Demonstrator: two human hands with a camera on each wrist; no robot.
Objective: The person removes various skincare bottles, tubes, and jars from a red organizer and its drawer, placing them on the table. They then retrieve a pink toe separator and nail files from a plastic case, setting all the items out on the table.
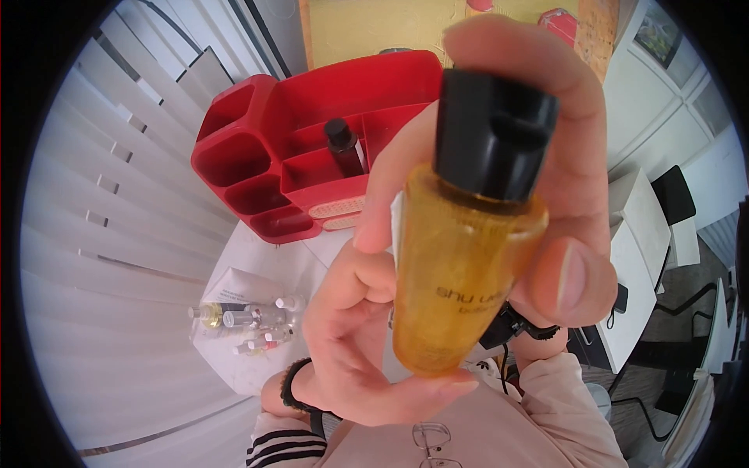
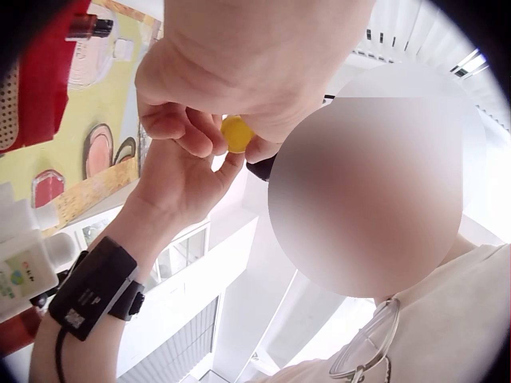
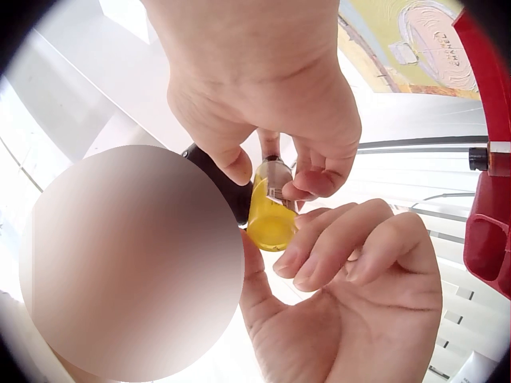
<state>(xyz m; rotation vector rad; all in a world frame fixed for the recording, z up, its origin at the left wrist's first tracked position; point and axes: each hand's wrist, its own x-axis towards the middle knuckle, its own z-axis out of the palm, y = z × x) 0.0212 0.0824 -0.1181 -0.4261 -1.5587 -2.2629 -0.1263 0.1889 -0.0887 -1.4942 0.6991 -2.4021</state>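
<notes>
A small amber bottle (image 1: 460, 273) with a black flip cap (image 1: 493, 136) is held up close in front of the head camera, tilted, its printed label facing me. My right hand (image 1: 573, 164) grips it from the right, with the thumb at its side and the fingers reaching behind the cap. From below and the left, my left hand (image 1: 347, 335) holds its lower part, the thumb under the base. The yellow base (image 2: 237, 134) shows between the fingers in the left wrist view. In the right wrist view, a pale label lies on the back of the bottle (image 3: 270, 225).
Behind the hands, a red divided caddy (image 1: 261, 132) stands on a white table (image 1: 234, 374), holding a dark bottle (image 1: 343, 144). Left of the hands lies a clear pouch (image 1: 234, 285) with several small bottles. A yellow painting (image 1: 374, 27) is at the back, a white desk (image 1: 636, 273) at right.
</notes>
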